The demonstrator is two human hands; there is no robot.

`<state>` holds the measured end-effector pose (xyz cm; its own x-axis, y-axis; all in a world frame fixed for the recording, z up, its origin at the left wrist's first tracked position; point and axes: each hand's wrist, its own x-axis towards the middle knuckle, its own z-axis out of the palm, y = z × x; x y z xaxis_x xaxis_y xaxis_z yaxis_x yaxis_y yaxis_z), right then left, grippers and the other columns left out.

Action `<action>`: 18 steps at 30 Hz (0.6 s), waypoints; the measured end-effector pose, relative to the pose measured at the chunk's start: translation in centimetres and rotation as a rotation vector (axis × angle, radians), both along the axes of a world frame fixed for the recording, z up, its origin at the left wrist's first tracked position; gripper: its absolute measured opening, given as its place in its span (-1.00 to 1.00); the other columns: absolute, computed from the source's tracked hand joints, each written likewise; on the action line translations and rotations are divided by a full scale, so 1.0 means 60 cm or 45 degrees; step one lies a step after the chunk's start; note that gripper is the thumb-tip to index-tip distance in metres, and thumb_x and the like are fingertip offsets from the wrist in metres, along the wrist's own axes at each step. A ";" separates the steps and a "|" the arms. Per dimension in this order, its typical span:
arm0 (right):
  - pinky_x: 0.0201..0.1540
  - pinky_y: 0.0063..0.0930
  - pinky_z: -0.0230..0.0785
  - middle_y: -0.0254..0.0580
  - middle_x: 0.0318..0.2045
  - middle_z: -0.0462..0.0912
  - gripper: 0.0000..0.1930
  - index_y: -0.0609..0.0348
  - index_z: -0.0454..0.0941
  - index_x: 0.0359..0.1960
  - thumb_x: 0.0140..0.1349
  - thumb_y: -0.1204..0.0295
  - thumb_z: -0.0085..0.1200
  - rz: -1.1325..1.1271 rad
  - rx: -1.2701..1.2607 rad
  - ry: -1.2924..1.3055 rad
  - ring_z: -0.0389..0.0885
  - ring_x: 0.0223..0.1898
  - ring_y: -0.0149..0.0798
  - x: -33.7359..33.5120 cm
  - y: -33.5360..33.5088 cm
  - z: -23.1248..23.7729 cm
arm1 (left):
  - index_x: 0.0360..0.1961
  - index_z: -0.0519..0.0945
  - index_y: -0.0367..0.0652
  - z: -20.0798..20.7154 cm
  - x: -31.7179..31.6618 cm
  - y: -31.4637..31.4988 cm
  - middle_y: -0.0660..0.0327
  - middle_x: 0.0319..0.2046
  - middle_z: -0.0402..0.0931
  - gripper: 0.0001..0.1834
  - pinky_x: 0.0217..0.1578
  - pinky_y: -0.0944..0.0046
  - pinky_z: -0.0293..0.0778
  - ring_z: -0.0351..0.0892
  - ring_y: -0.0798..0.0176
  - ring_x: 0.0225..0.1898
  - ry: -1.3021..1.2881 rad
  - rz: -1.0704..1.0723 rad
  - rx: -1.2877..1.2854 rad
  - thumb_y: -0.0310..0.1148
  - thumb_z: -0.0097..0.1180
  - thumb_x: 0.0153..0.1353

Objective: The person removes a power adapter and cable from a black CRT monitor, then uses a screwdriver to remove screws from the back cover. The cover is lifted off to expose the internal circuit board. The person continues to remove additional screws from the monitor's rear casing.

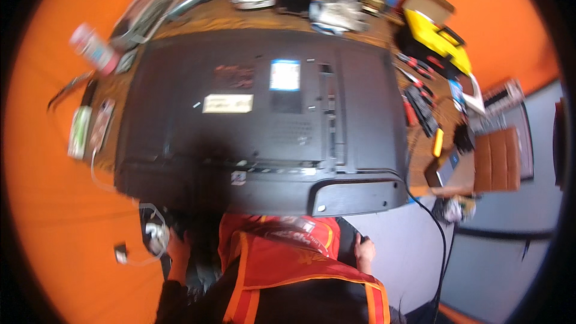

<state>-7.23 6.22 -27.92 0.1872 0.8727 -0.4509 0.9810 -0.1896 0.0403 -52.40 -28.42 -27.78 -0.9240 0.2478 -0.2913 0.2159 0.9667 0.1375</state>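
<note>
A large black flat-screen TV [276, 126] lies with its back panel up on the wooden table. Both my hands are off it, low at my sides, beyond its near edge. My left hand [178, 253] is beside a dark surface, close to a white cable with a plug [157, 234]; its fingers are blurred. On the other side, my right hand [364, 252] is closed at the edge of something black, perhaps a seat, with the thumb sticking up. What its fingers hold is hidden. Paper labels [228, 104] are stuck on the TV's back.
Pliers and other hand tools [420, 93] lie along the table's right side, near a yellow toolbox [438, 36]. A pink-and-white bottle [96, 49] and a power strip [102, 126] are at the left. White cloths [339, 15] sit at the back. A black cable [429, 210] hangs off the right edge.
</note>
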 end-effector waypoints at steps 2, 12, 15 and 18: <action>-0.15 -0.14 0.38 0.18 -0.32 0.57 -0.45 0.21 0.53 -0.25 0.18 -0.06 -0.25 -0.079 -0.049 -0.035 0.54 -0.22 0.11 -0.012 0.005 0.000 | -0.08 0.40 -0.30 -0.018 -0.025 0.001 -0.16 -0.45 0.53 -0.34 -0.37 -0.12 0.40 0.53 -0.22 -0.38 -0.178 0.142 -0.289 0.14 -0.34 0.21; -0.40 -0.20 0.34 -0.07 -0.61 0.45 -0.86 0.19 0.42 -0.60 0.02 0.42 0.03 0.742 0.633 0.750 0.45 -0.52 -0.01 -0.093 0.006 0.079 | -0.20 0.48 -0.25 -0.096 -0.085 0.067 -0.14 -0.46 0.53 -0.38 -0.38 -0.11 0.41 0.54 -0.20 -0.38 -0.040 0.132 -0.476 0.10 -0.43 0.26; -0.54 -0.36 0.32 -0.17 -0.66 0.38 -0.86 0.20 0.36 -0.65 -0.06 0.52 0.07 1.054 0.681 1.251 0.40 -0.60 -0.12 -0.158 0.003 0.178 | -0.20 0.48 -0.24 -0.098 -0.093 0.070 -0.14 -0.46 0.54 -0.39 -0.38 -0.10 0.42 0.54 -0.19 -0.38 -0.034 0.135 -0.478 0.10 -0.43 0.26; -0.57 -0.39 0.32 -0.16 -0.59 0.46 -0.89 0.24 0.37 -0.62 -0.11 0.54 0.06 1.298 0.949 1.591 0.44 -0.59 -0.14 -0.218 0.030 0.296 | -0.21 0.48 -0.24 -0.102 -0.095 0.060 -0.13 -0.46 0.54 -0.39 -0.38 -0.10 0.42 0.54 -0.19 -0.37 -0.034 0.148 -0.465 0.10 -0.43 0.26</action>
